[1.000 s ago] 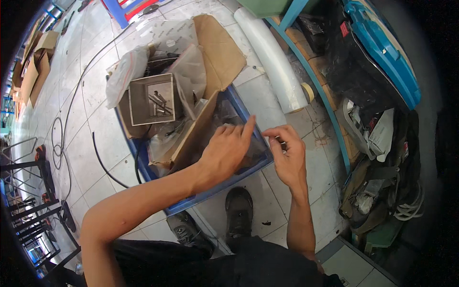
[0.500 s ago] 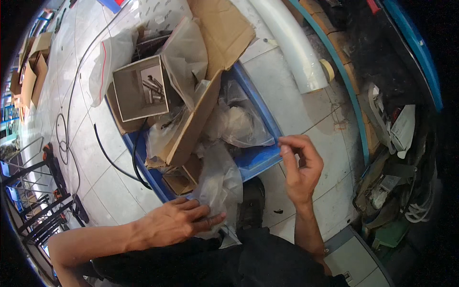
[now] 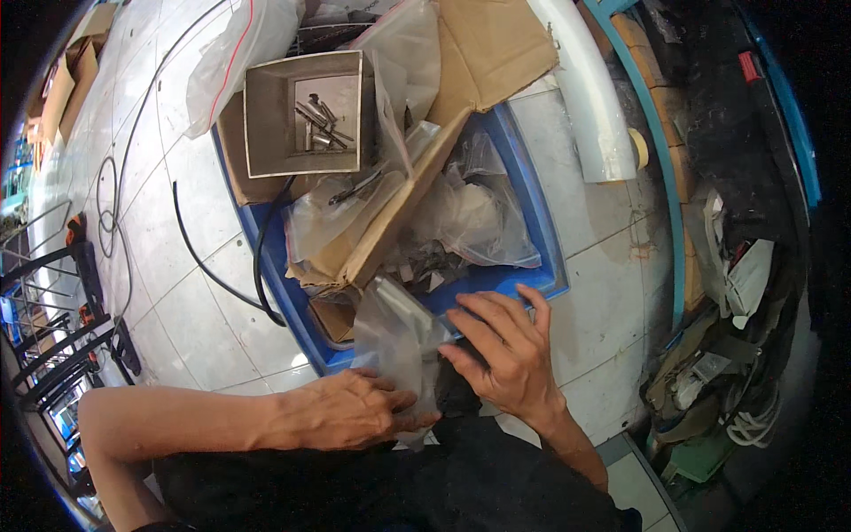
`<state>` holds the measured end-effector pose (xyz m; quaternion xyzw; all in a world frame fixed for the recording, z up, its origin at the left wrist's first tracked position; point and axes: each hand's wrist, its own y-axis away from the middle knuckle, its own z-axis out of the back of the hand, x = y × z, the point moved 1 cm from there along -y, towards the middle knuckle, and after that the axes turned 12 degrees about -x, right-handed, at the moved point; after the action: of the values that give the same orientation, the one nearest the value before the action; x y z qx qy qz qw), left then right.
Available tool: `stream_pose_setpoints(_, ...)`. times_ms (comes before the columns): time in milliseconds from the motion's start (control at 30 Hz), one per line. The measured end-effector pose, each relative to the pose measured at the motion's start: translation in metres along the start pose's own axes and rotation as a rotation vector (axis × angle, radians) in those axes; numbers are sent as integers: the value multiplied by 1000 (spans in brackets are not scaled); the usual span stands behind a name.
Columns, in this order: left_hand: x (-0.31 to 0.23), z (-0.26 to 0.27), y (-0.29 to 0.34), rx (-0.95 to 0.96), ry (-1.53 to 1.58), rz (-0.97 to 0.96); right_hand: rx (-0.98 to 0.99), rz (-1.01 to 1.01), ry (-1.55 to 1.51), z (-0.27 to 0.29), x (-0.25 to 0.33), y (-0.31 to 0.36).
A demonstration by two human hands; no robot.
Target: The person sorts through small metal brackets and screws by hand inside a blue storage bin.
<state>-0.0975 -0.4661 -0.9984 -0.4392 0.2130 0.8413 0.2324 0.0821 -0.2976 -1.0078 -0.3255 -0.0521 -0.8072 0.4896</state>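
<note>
Close to my lap, my left hand [image 3: 359,410] is closed on a clear plastic bag [image 3: 381,341]. The bag stands up from its fingers against the near edge of a blue bin [image 3: 542,208]. My right hand [image 3: 505,355] is held just right of the bag, fingers apart and nothing in it. Whether its thumb touches the plastic I cannot tell. Inside the bin, a zip-top plastic bag [image 3: 483,217] with pale contents lies beside small dark pieces [image 3: 430,266]. A bent cardboard flap [image 3: 403,217] crosses the middle of the bin.
A square, open-topped box [image 3: 261,133] with several metal pins [image 3: 319,124] rests on the bin's far left. Behind it are more plastic bags [image 3: 239,53]. A wrapped white roll [image 3: 589,97] lies on the tiled floor to the right. A black cable [image 3: 213,306] curves at left.
My right hand has moved left, close to the plastic bag, and its fingers have spread. My left hand keeps its hold on the bag. The whole view has shifted slightly.
</note>
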Motion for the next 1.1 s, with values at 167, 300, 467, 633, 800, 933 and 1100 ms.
stream_pose_setpoints(167, 2, -2, 5, 377, 493, 89, -51, -29, 104, 2, -34, -16)
stream_pose_setpoints(300, -10, 17, 15, 255, 436, -12, -18, 54, 230, -6, -36, -68)
stream_pose_setpoints(467, -28, 66, 12, 4, -109, -46, 255, 220, 475, -13, -64, -113)
stream_pose_setpoints(633, -42, 71, 31, -87, 226, -74, 184, -206, -12, 39, -50, -140)
stream_pose_setpoints(800, -54, 93, 28, -249, 402, -12, 51, -430, -415, 46, -97, -137)
stream_pose_setpoints(933, -62, 103, 20, -296, 331, 16, -207, -517, -777, 46, -110, -137)
stream_pose_setpoints(1100, -73, 97, 18, -538, 269, -52, -238, -467, -769, 52, -102, -141)
